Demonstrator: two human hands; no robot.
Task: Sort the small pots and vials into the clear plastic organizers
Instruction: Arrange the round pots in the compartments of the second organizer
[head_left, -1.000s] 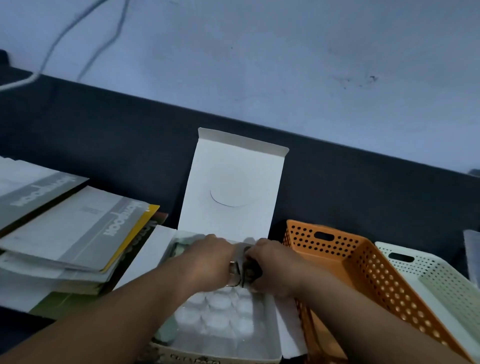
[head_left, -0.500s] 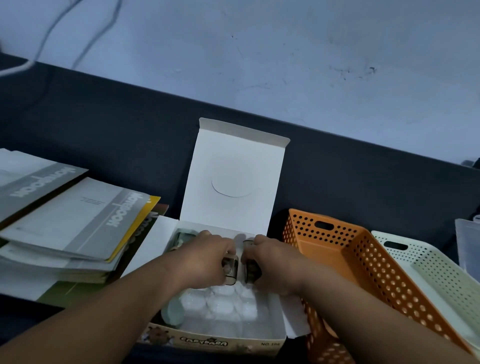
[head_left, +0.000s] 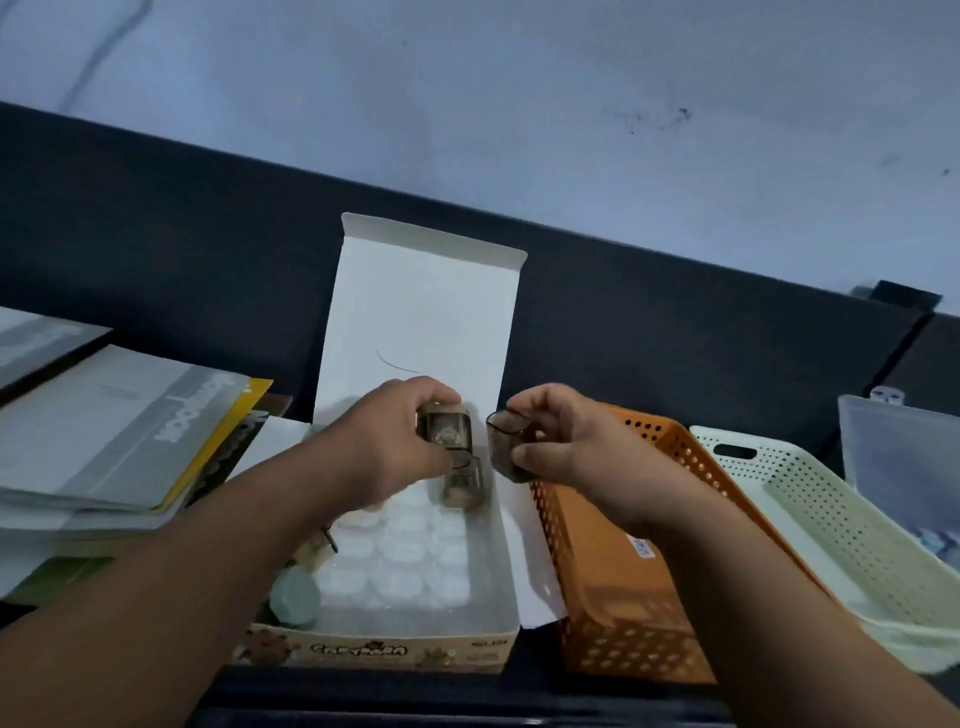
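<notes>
An open white cardboard box (head_left: 506, 587) stands in front of me, its lid (head_left: 421, 322) upright. Several white-capped small pots (head_left: 402, 551) fill it, with a grey-green capped pot (head_left: 294, 597) at its near left corner. My left hand (head_left: 387, 441) grips a small clear brownish vial (head_left: 445, 431) above the box. My right hand (head_left: 566, 441) pinches a second clear brownish vial (head_left: 506, 439) just to the right. A third such vial (head_left: 464, 486) stands in the box's far right corner.
An orange perforated basket (head_left: 613, 587) sits right of the box, then a cream perforated basket (head_left: 810, 525) and a clear plastic container (head_left: 898, 447) at the far right. A stack of booklets and papers (head_left: 104, 436) lies to the left. A dark ledge runs behind.
Both hands have lifted out of the box and drawn apart, each carrying a brownish vial. The view has tilted down slightly.
</notes>
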